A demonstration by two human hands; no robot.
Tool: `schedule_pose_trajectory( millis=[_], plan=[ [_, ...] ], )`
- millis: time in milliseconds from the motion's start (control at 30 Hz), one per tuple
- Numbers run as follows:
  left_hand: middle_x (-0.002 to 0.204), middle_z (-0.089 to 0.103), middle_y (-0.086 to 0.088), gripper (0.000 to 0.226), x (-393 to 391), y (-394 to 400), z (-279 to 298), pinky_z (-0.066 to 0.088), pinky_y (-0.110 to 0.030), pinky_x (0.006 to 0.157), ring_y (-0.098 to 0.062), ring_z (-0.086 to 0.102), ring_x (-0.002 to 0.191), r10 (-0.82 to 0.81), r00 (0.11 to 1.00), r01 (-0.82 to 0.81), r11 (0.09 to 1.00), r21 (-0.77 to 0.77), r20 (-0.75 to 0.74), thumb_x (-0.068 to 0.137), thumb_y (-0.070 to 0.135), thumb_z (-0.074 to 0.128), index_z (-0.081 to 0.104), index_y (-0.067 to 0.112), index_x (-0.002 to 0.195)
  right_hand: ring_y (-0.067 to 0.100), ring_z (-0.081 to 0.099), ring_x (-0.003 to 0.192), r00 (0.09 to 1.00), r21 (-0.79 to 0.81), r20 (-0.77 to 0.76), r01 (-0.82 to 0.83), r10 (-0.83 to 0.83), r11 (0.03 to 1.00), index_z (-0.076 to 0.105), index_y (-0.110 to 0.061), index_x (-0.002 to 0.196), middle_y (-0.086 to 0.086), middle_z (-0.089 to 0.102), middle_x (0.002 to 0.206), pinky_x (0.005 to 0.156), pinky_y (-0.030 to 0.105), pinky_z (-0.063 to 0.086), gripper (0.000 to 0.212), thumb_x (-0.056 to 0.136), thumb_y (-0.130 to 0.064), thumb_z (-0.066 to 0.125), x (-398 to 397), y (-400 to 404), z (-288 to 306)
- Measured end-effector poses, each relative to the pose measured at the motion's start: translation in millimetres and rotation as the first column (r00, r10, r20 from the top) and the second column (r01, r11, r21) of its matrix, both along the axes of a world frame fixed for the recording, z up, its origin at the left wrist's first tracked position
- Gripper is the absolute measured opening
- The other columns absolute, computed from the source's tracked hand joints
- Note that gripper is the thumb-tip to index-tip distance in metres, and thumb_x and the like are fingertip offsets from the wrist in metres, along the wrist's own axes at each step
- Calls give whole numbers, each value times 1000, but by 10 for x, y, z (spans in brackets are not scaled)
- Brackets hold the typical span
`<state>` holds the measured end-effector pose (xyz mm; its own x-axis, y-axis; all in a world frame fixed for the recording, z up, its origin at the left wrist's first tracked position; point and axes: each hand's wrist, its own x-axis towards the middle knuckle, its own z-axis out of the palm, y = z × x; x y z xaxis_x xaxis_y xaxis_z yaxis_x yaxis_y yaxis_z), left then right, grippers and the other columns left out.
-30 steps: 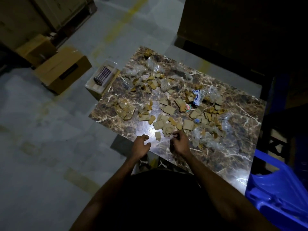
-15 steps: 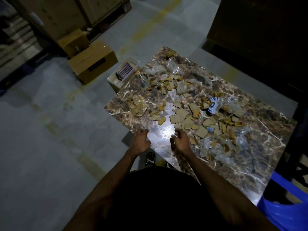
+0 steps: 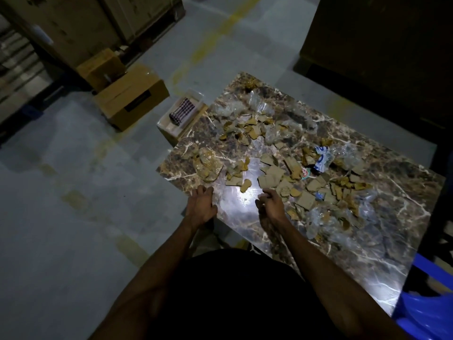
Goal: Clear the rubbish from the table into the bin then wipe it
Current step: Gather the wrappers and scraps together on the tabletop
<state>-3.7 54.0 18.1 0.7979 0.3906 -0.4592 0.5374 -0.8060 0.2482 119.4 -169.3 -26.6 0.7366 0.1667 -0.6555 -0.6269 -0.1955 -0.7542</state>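
Barely started, I judge: cardboard scraps [image 3: 270, 179] and plastic wrappers [image 3: 321, 159] cover most of the tabletop [image 3: 367, 253], nothing wiped. My left hand [image 3: 201, 204] rests spread and empty at the near-left edge. My right hand [image 3: 269, 204] is curled; whether it grips anything, I cannot tell.

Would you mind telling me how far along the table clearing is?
Barely begun. Cardboard scraps and plastic wrappers cover most of the table. The right hand is curled by the nearest scraps; the left hand rests at the edge. Binning and wiping remain; the checked cloth lies unused.

1 head-worn wide-angle view, looking forward and steeply down from above; marble table [image 3: 367, 253] close, running toward 1 o'clock; grey floor [image 3: 73, 217] fills 9 o'clock side; own forearms enter from 6 o'clock.
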Motion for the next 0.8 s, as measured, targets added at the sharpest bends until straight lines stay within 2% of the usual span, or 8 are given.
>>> schedule_pose_trajectory(
  millis=[133, 233, 367, 500, 600, 633, 700, 800],
  plan=[
    [126, 54, -23, 58, 104, 378, -54, 46, -45, 95, -44, 53, 115, -32, 997, 34, 999, -29, 66, 85, 35, 70, 56, 8, 133, 25, 66, 79, 949, -86, 144, -272, 282, 958, 72, -12, 94, 10, 72, 86, 76, 37, 55, 20, 92, 6, 63, -125, 360, 20],
    [132, 52, -24, 60, 181, 699, -65, 46, -45, 97, -45, 54, 118, -45, 997, 51, 995, -89, 67, 85, 35, 73, 55, 7, 134, 31, 67, 77, 900, -26, 2, -436, 436, 900, 77, -12, 95, 17, 76, 85, 74, 38, 53, 16, 90, 0, 67, -363, 808, 81],
    [132, 52, -17, 52, 234, 1109, -81, 47, -43, 93, -39, 52, 120, -73, 996, 81, 984, -157, 56, 84, 35, 72, 56, 13, 129, 30, 63, 71, 962, -66, 1, -272, 273, 960, 74, -4, 105, 16, 72, 78, 63, 34, 48, 18, 92, 4, 64, -323, 1125, 134],
    [123, 56, -12, 44, 233, 1396, -142, 49, -40, 89, -34, 53, 117, -156, 986, 166, 964, -208, 63, 83, 33, 73, 59, 16, 122, 12, 61, 58, 998, -160, 58, 29, -20, 987, 66, 12, 114, 11, 63, 75, 56, 23, 51, 26, 93, 19, 52, -176, 1139, 223],
    [122, 55, -11, 42, 237, 1472, -179, 50, -41, 87, -34, 53, 115, -200, 977, 212, 949, -231, 75, 83, 28, 74, 59, 16, 120, 14, 65, 76, 979, -309, 203, 100, -37, 946, 69, 6, 111, 10, 68, 92, 78, 34, 60, 19, 96, 9, 57, -195, 1190, 178],
    [121, 54, -11, 41, 241, 1482, -190, 50, -42, 85, -34, 54, 114, -208, 975, 222, 947, -231, 80, 82, 27, 73, 58, 16, 119, 17, 65, 81, 970, -333, 243, 82, 2, 939, 70, 3, 107, 10, 69, 96, 82, 37, 59, 16, 97, 7, 59, -255, 1245, 188],
    [119, 54, -9, 39, 239, 1496, -215, 50, -42, 83, -33, 53, 113, -218, 972, 233, 944, -233, 88, 82, 27, 73, 58, 17, 116, 12, 67, 78, 967, -302, 229, -36, 109, 953, 69, 2, 104, 12, 70, 95, 75, 25, 56, 12, 98, 5, 59, -423, 1418, 249],
    [121, 53, -10, 41, 243, 1483, -228, 47, -42, 85, -33, 49, 117, -230, 970, 243, 950, -195, 83, 82, 31, 74, 58, 18, 118, 14, 69, 73, 929, -85, 89, -353, 359, 932, 72, -4, 105, 12, 71, 91, 63, 25, 55, 16, 96, 4, 62, -600, 1790, 354]
  ],
)
